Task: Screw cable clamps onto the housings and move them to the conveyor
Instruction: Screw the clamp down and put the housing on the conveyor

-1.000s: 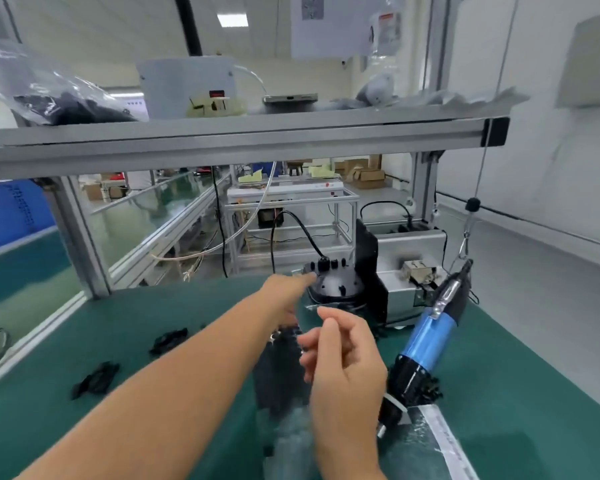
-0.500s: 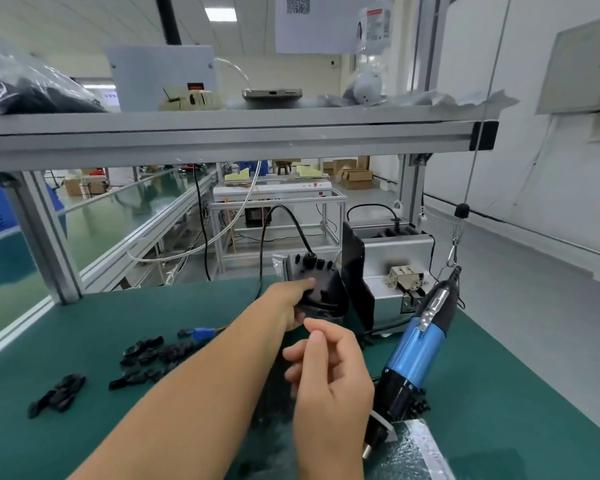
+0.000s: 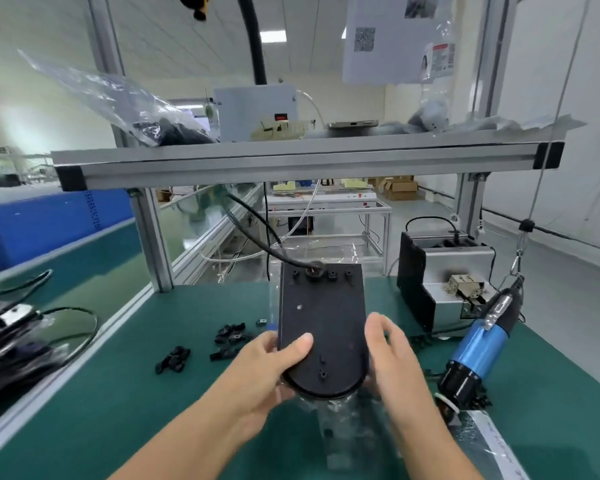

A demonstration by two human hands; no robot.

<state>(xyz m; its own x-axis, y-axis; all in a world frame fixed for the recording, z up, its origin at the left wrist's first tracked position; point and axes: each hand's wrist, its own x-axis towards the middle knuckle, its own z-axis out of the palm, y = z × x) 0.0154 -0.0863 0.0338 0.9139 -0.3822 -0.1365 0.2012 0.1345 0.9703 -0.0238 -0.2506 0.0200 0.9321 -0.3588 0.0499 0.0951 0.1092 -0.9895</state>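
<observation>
The person holds a black housing (image 3: 323,327) up over the green table (image 3: 118,393), flat side facing us, round end near. The left hand (image 3: 274,368) grips its near left edge, thumb curled over the face and fingers behind. The right hand (image 3: 392,355) cups the right edge with fingers only loosely bent; I cannot tell how firmly it holds. A black cable (image 3: 253,220) runs from the far end of the housing up and to the left. Small black clamps (image 3: 231,336) lie loose on the table just left of the housing, with bare green mat around them. A blue screwdriver (image 3: 478,351) hangs to the right, near a grey machine (image 3: 440,285). On the shelf (image 3: 291,157) above, a clear bag (image 3: 132,105) holds dark parts.
</observation>
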